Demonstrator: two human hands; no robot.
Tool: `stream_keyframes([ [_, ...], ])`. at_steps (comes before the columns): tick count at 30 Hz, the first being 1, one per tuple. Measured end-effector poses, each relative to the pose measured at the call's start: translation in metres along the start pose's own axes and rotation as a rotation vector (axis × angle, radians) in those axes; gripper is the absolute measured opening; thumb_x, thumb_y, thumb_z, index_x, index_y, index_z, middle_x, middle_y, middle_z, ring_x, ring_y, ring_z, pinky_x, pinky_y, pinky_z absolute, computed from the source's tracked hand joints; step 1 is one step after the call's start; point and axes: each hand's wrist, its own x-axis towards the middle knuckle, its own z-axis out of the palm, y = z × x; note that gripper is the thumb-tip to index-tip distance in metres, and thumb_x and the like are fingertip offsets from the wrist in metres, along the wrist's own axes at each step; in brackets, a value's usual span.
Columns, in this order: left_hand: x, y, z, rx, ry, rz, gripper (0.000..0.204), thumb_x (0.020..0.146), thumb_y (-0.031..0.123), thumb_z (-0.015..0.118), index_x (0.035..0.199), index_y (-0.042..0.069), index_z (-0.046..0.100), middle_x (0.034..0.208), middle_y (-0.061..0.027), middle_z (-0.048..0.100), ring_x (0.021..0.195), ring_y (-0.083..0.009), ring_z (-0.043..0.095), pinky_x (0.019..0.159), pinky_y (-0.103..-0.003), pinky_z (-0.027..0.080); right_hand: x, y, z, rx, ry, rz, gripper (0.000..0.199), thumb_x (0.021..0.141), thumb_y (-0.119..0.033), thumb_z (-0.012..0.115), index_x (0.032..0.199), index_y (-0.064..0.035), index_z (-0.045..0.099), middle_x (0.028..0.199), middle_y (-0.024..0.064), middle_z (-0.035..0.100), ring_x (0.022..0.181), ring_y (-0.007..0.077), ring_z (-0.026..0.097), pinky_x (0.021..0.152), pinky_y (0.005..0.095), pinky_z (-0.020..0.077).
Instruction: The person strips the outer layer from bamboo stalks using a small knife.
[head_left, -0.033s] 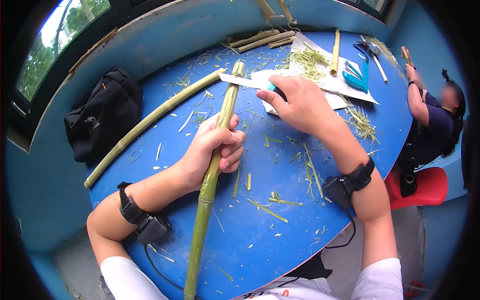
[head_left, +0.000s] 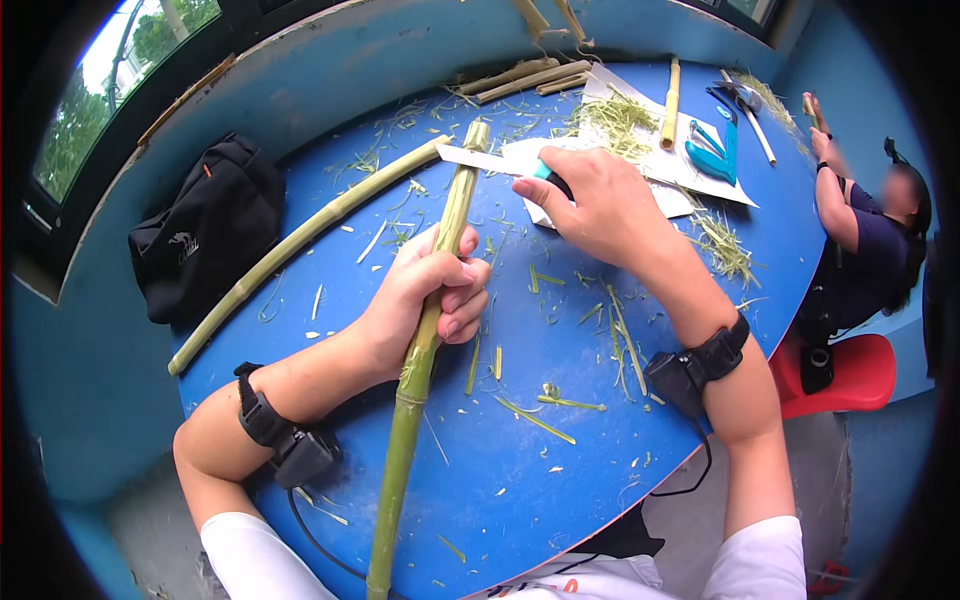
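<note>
My left hand (head_left: 430, 290) is wrapped round a green bamboo stalk (head_left: 402, 430), which slants from the lower edge up to the middle of the table. Above that hand the skin is partly shaved away, leaving pale yellow-green streaks. My right hand (head_left: 600, 205) grips a knife (head_left: 478, 160) with a teal and black handle, mostly covered by the fingers. Its silver blade points left and lies across the stalk near its upper end. To the left, a second long bamboo stalk (head_left: 300, 240) rests on the blue table (head_left: 560, 480).
A black bag (head_left: 207, 230) sits at the left by the wall. White paper (head_left: 690, 180) with shavings (head_left: 620, 125), a teal hand tool (head_left: 715, 155) and a short bamboo piece (head_left: 670, 105) lie at the far right. Another person (head_left: 875, 220) is beyond, near a red chair (head_left: 850, 375).
</note>
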Motion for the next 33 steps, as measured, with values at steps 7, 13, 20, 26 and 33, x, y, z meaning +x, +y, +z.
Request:
stream_keyframes([
  [7,-0.002,0.003,-0.008,-0.097,-0.035,-0.004,0.012,0.082,0.009,0.048,0.088,0.012,0.038,0.053,0.0017,0.035,0.039,-0.0078,0.035,0.038,-0.022,0.030,0.006,-0.010,-0.012,0.130,-0.242,0.037,0.046,0.087,-0.042,0.054,0.070,0.0012,0.054,0.068,0.0219,0.057,0.070,0.0405,0.056,0.064,0.0458,0.0439],
  [13,-0.002,0.006,-0.002,-0.036,0.026,0.004,0.013,0.082,0.008,0.050,0.086,0.012,0.039,0.053,0.0025,0.034,0.039,-0.0072,0.034,0.038,-0.022,0.029,0.004,-0.019,-0.015,0.240,-0.358,0.027,0.048,0.088,-0.043,0.052,0.072,0.0022,0.056,0.071,0.0228,0.058,0.071,0.0411,0.056,0.065,0.0461,0.0433],
  [20,-0.009,0.005,0.008,-0.009,0.128,-0.028,0.015,0.082,0.006,0.049,0.085,0.014,0.038,0.051,0.0031,0.033,0.036,-0.0063,0.032,0.036,-0.021,0.025,0.002,-0.020,-0.004,0.153,-0.274,-0.018,0.048,0.087,-0.044,0.053,0.071,0.0016,0.056,0.070,0.0226,0.058,0.071,0.0406,0.056,0.063,0.0466,0.0433],
  [26,-0.011,0.003,0.010,0.031,0.058,-0.030,0.016,0.080,0.006,0.049,0.085,0.015,0.036,0.051,0.0036,0.033,0.036,-0.0057,0.032,0.036,-0.020,0.025,0.008,-0.009,0.007,0.043,0.010,-0.059,0.046,0.085,-0.043,0.055,0.069,0.0002,0.054,0.067,0.0213,0.057,0.067,0.0410,0.056,0.061,0.0461,0.0438],
  [33,-0.016,0.001,0.017,0.090,0.017,-0.065,0.017,0.079,0.005,0.048,0.084,0.015,0.035,0.050,0.0031,0.033,0.035,-0.0065,0.033,0.035,-0.022,0.023,0.012,0.031,0.006,-0.335,0.101,0.228,0.045,0.088,-0.042,0.053,0.069,-0.0023,0.057,0.067,0.0179,0.060,0.068,0.0369,0.060,0.061,0.0452,0.0471],
])
